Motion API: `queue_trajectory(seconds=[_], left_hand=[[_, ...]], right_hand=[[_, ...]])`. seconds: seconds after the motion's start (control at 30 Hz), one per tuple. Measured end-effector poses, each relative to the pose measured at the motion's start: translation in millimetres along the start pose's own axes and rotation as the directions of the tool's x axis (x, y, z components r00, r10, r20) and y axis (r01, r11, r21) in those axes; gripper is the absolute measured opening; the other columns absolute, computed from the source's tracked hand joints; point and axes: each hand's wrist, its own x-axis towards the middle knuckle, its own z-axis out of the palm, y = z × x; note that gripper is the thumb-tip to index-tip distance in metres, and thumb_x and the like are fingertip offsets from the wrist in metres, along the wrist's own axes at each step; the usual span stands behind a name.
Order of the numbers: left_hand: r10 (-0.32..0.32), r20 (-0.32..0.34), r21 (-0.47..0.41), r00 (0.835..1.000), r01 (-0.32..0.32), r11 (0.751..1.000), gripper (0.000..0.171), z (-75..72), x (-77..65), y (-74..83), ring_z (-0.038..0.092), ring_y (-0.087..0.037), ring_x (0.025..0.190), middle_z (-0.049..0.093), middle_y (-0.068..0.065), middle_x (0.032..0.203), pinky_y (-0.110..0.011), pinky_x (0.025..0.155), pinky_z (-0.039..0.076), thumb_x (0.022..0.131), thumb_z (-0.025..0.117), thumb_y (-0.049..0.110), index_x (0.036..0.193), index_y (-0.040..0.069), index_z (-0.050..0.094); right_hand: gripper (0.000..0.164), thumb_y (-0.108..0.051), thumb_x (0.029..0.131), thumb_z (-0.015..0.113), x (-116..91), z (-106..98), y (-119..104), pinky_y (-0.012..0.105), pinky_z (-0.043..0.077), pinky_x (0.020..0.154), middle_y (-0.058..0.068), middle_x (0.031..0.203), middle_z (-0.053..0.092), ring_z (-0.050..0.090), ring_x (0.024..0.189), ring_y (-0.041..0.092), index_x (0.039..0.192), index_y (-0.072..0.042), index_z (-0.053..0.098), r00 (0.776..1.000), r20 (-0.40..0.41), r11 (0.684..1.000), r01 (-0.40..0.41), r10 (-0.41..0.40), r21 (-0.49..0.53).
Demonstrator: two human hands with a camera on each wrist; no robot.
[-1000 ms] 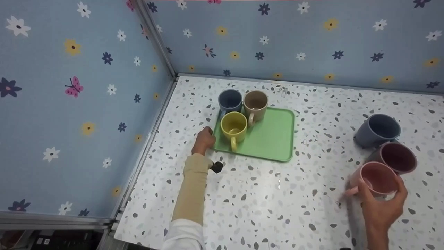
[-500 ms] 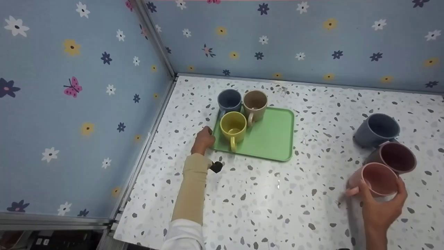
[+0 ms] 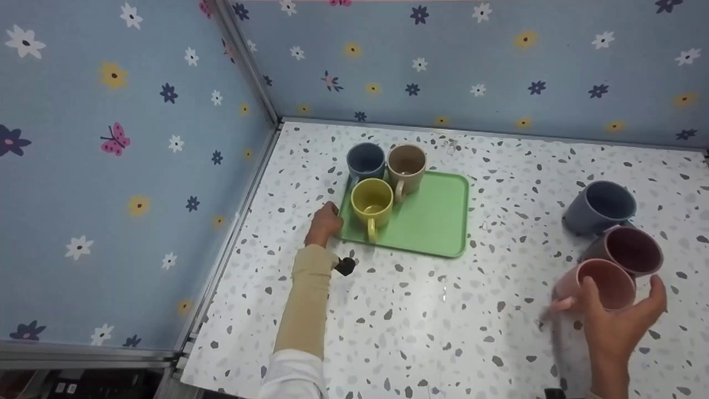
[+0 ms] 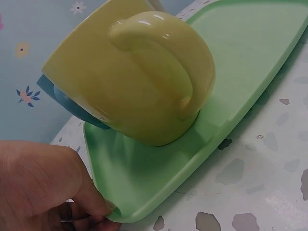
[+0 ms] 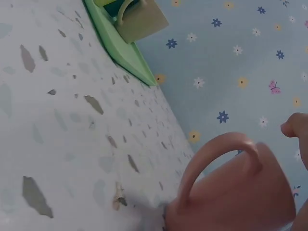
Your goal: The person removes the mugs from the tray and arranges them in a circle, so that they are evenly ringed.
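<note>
Pink inside and out, the near mug (image 3: 606, 284) stood mouth-up on the bench (image 3: 399, 310), its plain body bearing a rounded loop handle (image 5: 208, 154) turned leftward. A maroon mug (image 3: 632, 252) stood just behind it, a blue-grey mug (image 3: 601, 210) farther back. The right hand (image 3: 617, 327) was spread at the pink one's near side, thumb and fingers wide apart. Well to the left, the left hand (image 3: 325, 224) pinched the near-left corner of a low-rimmed green tray (image 3: 435, 216). A glossy yellow mug (image 3: 372, 200) stood on it, just beside that hand, with a blue mug (image 3: 365, 162) and a beige mug (image 3: 407, 166) behind.
</note>
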Motion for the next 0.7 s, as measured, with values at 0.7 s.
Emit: queue_trajectory(seconds=[0.7], left_hand=[[-0.022, 0.006, -0.002, 1.0, 0.022, 1.0, 0.021, -2.1, -2.0, 1.6, 0.049, -0.027, 0.092, 0.052, -0.014, 0.098, -0.04, 0.081, 0.042, 0.081, 0.042, 0.005, 0.102, 0.004, 0.049]], right_hand=[[0.074, 0.004, 0.077, 0.07, -13.9, 48.2, -96.1, 0.025, 0.019, 0.116, 0.019, 0.145, 0.033, 0.031, 0.138, 0.017, 0.141, 0.005, 0.033, 0.903, 0.062, 0.892, 0.405, -0.424, 0.203]])
